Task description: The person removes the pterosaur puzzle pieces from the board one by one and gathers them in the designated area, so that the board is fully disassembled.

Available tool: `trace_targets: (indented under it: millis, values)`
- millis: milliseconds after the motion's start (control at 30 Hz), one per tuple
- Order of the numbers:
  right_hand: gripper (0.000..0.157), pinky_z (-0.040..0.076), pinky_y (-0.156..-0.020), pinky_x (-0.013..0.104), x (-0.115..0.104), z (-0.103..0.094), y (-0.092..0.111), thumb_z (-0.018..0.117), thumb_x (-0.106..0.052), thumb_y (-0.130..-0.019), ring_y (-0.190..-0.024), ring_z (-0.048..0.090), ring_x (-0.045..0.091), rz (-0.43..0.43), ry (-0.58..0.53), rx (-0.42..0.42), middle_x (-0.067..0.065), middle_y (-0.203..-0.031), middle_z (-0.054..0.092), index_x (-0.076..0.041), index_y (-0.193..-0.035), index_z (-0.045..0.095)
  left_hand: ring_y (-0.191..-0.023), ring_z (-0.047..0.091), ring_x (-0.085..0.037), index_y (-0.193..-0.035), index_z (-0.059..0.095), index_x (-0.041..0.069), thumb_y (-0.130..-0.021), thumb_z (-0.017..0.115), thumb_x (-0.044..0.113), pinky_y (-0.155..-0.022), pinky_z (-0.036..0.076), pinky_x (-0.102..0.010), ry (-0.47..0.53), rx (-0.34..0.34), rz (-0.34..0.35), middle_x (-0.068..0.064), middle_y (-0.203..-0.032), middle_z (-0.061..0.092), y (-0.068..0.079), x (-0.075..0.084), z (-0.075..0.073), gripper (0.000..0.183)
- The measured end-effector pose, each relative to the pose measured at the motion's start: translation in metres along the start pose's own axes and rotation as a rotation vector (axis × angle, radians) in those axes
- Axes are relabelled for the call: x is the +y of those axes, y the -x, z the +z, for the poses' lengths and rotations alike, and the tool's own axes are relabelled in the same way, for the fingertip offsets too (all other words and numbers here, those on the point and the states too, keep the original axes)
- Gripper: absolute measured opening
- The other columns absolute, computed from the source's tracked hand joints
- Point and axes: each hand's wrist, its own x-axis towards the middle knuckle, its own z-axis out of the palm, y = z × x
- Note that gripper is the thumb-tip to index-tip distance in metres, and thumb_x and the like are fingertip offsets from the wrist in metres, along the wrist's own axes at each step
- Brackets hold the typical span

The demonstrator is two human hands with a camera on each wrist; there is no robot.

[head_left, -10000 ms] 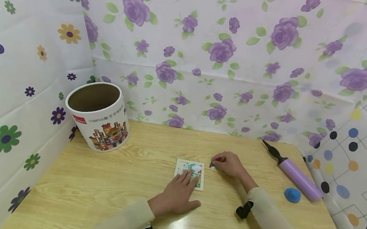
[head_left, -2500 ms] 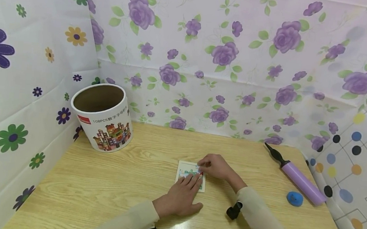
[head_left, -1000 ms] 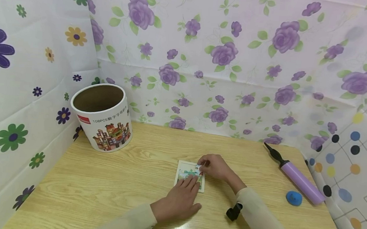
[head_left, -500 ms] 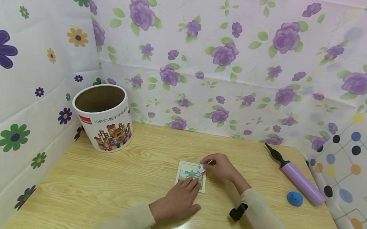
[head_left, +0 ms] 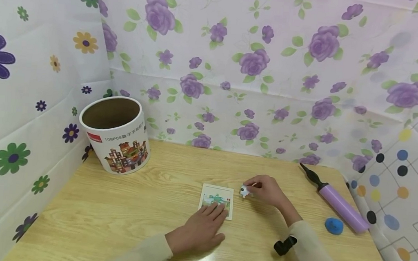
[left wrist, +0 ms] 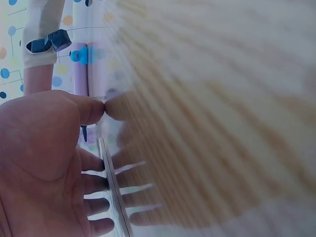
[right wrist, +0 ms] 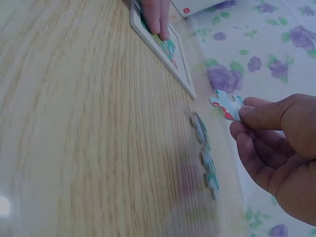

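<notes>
A small jigsaw puzzle tray (head_left: 218,187) with a pale raised rim lies on the table, its lower part filled with a green and teal picture and its upper part bare. My left hand (head_left: 201,228) rests on its lower part, fingers straight and spread, hiding some of the picture. Just right of the tray, my right hand (head_left: 266,190) pinches a puzzle piece (right wrist: 228,104) between thumb and fingers; it is pale blue with red marks and is held above the table. Below that hand, in the right wrist view, loose puzzle pieces (right wrist: 205,153) lie on the wood.
A large white printed bucket (head_left: 114,135) stands at the back left of the wooden table (head_left: 125,210). On the right lie a purple hand pump (head_left: 341,204) with a black nozzle and a small blue object (head_left: 334,226). Flowered cloth (head_left: 214,65) hangs behind the table.
My right hand has drawn the puzzle piece away from the tray's upper right corner, to the right, leaving bare tray there. The left hand stays on the tray.
</notes>
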Motion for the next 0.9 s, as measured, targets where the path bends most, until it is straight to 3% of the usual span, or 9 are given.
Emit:
trace_targets:
  millis: [267, 533, 900]
  values:
    - [0.018, 0.058, -0.073, 0.033, 0.016, -0.018, 0.022, 0.072, -0.012, -0.096, -0.086, 0.071, 0.014, 0.018, 0.027, 0.045, 0.005, -0.109, 0.075, -0.015, -0.111, 0.08, -0.157, 0.014, -0.031, -0.163, 0.025, 0.01, -0.108, 0.034, 0.047, -0.123, 0.023, -0.048, 0.068, -0.008, 0.013, -0.009, -0.171, 0.016, 0.002, -0.003, 0.001, 0.067]
    - [0.017, 0.058, -0.073, 0.032, 0.034, -0.035, 0.032, 0.072, -0.012, -0.096, -0.088, 0.072, 0.016, 0.052, 0.058, 0.093, 0.006, -0.108, 0.076, -0.016, -0.11, 0.081, -0.157, 0.015, -0.032, -0.163, 0.025, 0.009, -0.108, 0.035, 0.046, -0.123, 0.024, -0.049, 0.076, 0.002, 0.013, -0.01, -0.17, 0.017, 0.003, -0.003, 0.0, 0.067]
    - [0.018, 0.057, -0.074, 0.037, 0.056, -0.041, 0.036, 0.069, -0.013, -0.097, -0.088, 0.071, 0.018, 0.138, 0.04, 0.047, 0.008, -0.106, 0.076, -0.013, -0.111, 0.08, -0.157, 0.016, -0.032, -0.163, 0.026, 0.009, -0.108, 0.036, 0.046, -0.123, 0.024, -0.049, 0.074, 0.005, 0.012, -0.01, -0.17, 0.018, 0.003, -0.002, -0.002, 0.067]
